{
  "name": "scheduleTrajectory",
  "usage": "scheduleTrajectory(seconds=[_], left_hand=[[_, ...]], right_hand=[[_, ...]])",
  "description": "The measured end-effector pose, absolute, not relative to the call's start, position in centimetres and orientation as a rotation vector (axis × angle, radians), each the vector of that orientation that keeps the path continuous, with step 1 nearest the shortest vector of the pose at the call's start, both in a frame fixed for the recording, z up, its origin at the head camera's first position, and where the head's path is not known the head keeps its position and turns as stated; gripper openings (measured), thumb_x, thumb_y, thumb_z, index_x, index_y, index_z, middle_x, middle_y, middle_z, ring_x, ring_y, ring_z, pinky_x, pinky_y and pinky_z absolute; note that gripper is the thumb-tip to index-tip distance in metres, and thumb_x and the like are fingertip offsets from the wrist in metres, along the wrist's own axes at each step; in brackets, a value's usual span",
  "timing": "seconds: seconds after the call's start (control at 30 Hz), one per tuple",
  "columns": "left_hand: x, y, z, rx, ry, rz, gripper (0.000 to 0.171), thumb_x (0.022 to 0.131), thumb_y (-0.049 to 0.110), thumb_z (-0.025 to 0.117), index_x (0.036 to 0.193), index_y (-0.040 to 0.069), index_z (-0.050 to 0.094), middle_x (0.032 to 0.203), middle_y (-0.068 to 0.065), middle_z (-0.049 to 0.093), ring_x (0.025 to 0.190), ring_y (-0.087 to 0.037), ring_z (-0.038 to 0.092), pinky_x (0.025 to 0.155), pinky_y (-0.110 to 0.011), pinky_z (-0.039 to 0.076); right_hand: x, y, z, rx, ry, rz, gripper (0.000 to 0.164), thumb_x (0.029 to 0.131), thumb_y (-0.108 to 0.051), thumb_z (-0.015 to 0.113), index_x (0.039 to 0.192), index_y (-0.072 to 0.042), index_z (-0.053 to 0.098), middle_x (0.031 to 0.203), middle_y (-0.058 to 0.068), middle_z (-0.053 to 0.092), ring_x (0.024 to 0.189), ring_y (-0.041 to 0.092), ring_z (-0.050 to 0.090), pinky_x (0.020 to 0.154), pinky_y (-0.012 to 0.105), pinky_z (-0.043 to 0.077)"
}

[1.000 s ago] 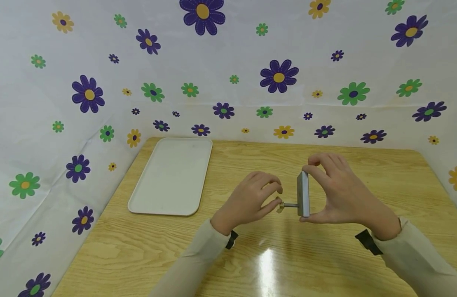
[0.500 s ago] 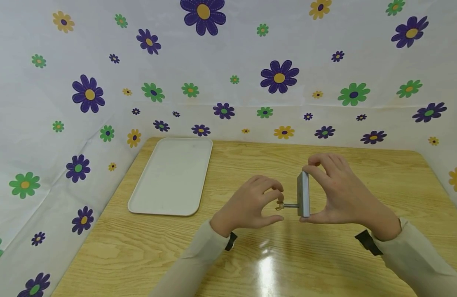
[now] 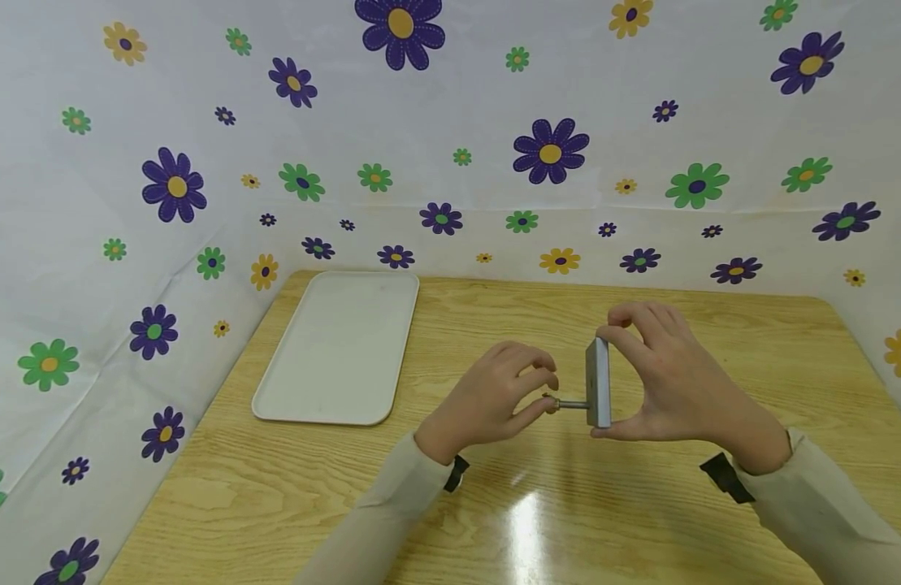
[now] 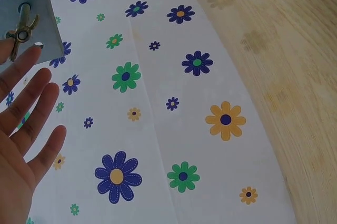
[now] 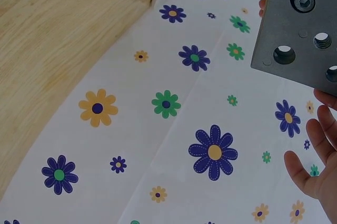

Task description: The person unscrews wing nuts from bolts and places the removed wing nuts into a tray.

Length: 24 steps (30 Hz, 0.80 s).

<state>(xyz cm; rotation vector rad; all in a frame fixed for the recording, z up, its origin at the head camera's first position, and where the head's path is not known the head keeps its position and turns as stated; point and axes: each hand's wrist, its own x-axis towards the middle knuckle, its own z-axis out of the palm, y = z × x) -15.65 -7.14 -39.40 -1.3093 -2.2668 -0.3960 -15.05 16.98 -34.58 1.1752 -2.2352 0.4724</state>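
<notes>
A white rectangular tray (image 3: 336,349) lies far left on the wood-grain table (image 3: 275,487); to its right, the left hand (image 3: 487,398), fingers loosely bent and parted, touches a brass-coloured wing nut (image 4: 22,35) with its thumb. The nut sits on the left end of a slim grey metal bolt (image 3: 573,405), its long axis level, left to right. The bolt meets a flat grey metal plate (image 3: 598,382), upright, broad face leftward, gripped above the table by the right hand (image 3: 677,374).
</notes>
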Motion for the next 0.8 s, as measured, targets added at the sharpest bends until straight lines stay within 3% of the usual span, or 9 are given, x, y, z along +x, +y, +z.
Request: scheduleTrajectory(seconds=[0.17,0.4,0.67,0.8], left_hand=[[-15.67,-7.16,-39.3,-1.286,-2.238,-0.4,0.015,0.087,0.027,0.066,0.096,0.015,0.063,0.103,0.002,0.062,0.1,-0.013,0.059,0.097,-0.029,0.045],[-15.76,-7.15,-39.42,-1.277,-2.19,-0.408,0.014,0.086,0.027,0.067,0.087,0.015,0.06,0.102,0.001,0.064,0.097,-0.013,0.06,0.096,-0.028,0.045],[-15.54,-7.28,-39.43,-1.352,-2.175,-0.332,0.028,0.082,0.044,0.068,0.088,0.018,0.062,0.103,0.0,0.062,0.097,-0.014,0.058,0.096,-0.03,0.044],[-15.43,-7.11,-39.39,-1.348,-2.156,-0.24,0.025,0.081,0.042,0.069,0.088,0.018,0.063,0.103,0.001,0.063,0.095,-0.014,0.059,0.096,-0.03,0.044]], right_hand=[[-15.09,16.95,-34.57,1.18,-2.225,0.475,0.094,0.067,-0.085,0.045,0.106,0.0,0.056,0.104,0.016,0.049,0.094,0.03,0.044,0.083,0.05,0.036],[-15.08,16.96,-34.55,1.179,-2.226,0.481,0.094,0.066,-0.085,0.047,0.106,-0.001,0.056,0.104,0.016,0.049,0.094,0.03,0.044,0.083,0.05,0.036],[-15.06,16.99,-34.59,1.172,-2.239,0.476,0.094,0.066,-0.086,0.045,0.106,-0.001,0.056,0.105,0.017,0.05,0.095,0.031,0.045,0.084,0.052,0.036],[-15.05,16.99,-34.57,1.172,-2.239,0.476,0.094,0.067,-0.085,0.045,0.107,-0.001,0.056,0.105,0.017,0.049,0.095,0.031,0.045,0.084,0.051,0.035]])
